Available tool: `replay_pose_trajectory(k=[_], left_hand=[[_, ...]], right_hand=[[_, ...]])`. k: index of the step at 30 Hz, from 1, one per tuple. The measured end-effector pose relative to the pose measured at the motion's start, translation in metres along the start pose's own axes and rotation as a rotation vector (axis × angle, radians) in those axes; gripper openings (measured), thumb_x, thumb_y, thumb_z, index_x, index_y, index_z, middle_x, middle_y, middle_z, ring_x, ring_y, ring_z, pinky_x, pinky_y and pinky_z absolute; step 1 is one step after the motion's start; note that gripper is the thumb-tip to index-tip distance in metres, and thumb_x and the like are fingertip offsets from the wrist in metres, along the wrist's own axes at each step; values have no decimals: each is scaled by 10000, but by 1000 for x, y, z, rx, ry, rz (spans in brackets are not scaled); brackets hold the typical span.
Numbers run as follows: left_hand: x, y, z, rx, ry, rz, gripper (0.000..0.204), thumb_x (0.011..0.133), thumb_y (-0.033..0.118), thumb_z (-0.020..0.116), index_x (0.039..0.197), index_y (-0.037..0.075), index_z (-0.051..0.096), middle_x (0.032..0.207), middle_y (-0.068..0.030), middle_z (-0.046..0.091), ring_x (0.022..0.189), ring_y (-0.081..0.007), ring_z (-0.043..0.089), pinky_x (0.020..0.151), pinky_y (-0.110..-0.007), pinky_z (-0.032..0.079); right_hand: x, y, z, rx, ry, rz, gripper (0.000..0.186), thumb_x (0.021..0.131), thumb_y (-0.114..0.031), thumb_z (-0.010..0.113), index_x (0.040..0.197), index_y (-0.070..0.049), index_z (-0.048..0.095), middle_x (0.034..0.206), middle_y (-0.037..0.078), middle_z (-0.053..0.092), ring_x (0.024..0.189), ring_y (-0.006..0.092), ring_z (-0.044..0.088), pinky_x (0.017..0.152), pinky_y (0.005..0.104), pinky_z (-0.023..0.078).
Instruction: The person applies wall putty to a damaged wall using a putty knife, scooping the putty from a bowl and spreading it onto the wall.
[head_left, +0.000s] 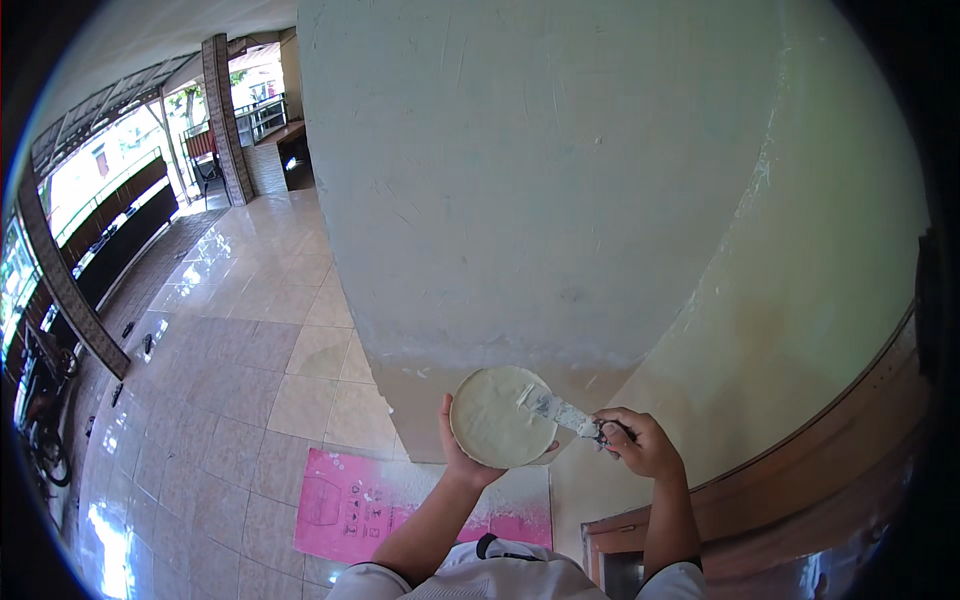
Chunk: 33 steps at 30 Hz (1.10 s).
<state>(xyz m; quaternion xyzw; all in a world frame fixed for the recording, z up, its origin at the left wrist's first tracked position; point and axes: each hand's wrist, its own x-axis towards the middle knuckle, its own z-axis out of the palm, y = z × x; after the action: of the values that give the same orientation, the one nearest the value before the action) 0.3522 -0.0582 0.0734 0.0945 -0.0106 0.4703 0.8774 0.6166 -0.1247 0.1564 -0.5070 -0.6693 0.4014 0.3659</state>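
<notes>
Right hand (646, 446) gripping paste-crusted scraper (572, 416), round container (467, 378), smeared cream paste (492, 420)

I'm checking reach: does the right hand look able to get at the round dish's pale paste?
Probably yes: the right hand holds a scraper, its blade over the paste, nothing between.

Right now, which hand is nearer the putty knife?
Right. The right hand grips the putty knife by its handle; the left hand is off to its left, holding the round dish that the blade reaches over.
</notes>
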Motion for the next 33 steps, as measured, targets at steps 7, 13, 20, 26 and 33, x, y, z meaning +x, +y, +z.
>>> replay_pose_trajectory(k=[7, 13, 20, 26, 33], left_hand=[[3, 11, 7, -29, -87, -26, 906, 926, 815, 378, 1607, 216, 381, 1635, -145, 388, 1458, -464, 407, 1094, -827, 328], [4, 24, 16, -72, -104, -44, 910, 922, 826, 366, 1604, 223, 382, 1639, -156, 375, 1464, -486, 389, 1092, -839, 323], [6, 45, 19, 70, -9, -9, 921, 905, 843, 373, 1600, 239, 387, 1639, -158, 374, 1470, -495, 381, 1077, -857, 319], [0, 67, 18, -52, -169, -50, 918, 901, 846, 382, 1588, 237, 405, 1629, -143, 386, 1458, -490, 395, 1058, -867, 326], [2, 70, 9, 58, -37, -26, 855, 909, 822, 429, 1564, 272, 444, 1630, -132, 386, 1457, -497, 380, 1028, -902, 293]], right_hand=[[3, -34, 16, -648, 243, -510, 402, 806, -58, 833, 1192, -123, 740, 1058, 43, 677, 890, 239, 588, 778, 384, 494], [10, -33, 28, -894, 364, -559, 575, 681, 28, 852, 1215, -156, 741, 1128, 44, 645, 1007, 299, 528, 880, 423, 480], [23, -21, 52, -912, 422, -566, 576, 751, -75, 863, 1282, -244, 718, 1158, -22, 641, 971, 269, 455, 872, 389, 402], [37, -18, 71, -937, 584, -652, 569, 770, -50, 842, 1285, -240, 695, 1176, -10, 638, 993, 273, 476, 899, 406, 397], [40, -15, 86, -433, 402, -547, 370, 934, 2, 699, 1293, -61, 638, 1140, 121, 663, 955, 269, 606, 841, 373, 509]])
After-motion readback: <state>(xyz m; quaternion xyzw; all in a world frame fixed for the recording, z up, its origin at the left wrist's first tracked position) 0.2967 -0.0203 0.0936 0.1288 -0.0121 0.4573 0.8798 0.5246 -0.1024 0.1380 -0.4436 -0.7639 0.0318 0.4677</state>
